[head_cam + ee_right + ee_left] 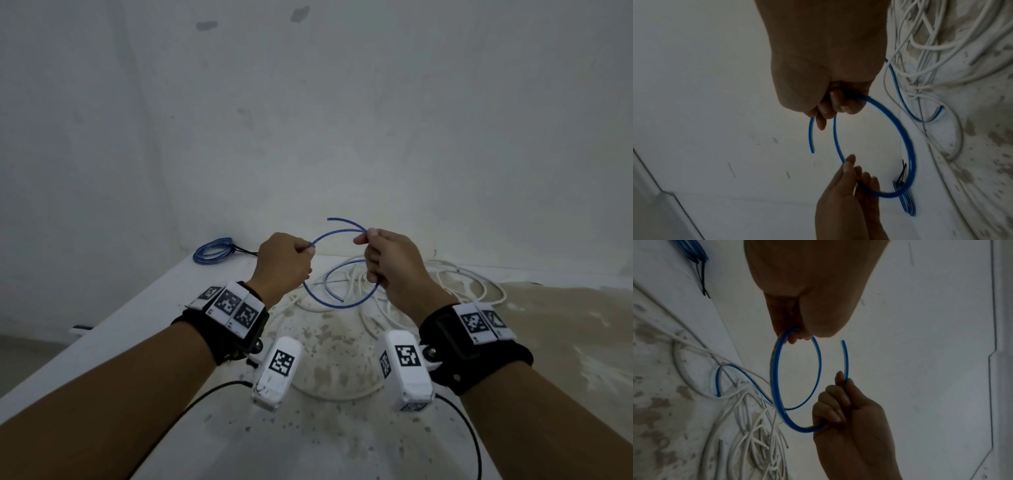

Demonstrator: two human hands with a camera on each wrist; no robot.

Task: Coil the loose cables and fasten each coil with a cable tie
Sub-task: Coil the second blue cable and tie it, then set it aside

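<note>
I hold a thin blue cable [342,304] above the table as one loop between both hands. My left hand [308,248] grips the loop's left side in a fist. My right hand [364,236] pinches the crossing strands on the right, and a short free end [334,219] sticks out past its fingers. In the left wrist view the blue loop [774,369] runs from my left hand [795,335] down to my right hand [838,402]. The right wrist view shows the same blue loop [900,138]. More blue cable [717,381] trails onto the table.
A finished blue coil [214,251] with a black cable tie [245,251] lies at the table's back left corner. Tangled white cables [445,284] spread over the stained white table [325,428] under and right of my hands. A wall stands close behind.
</note>
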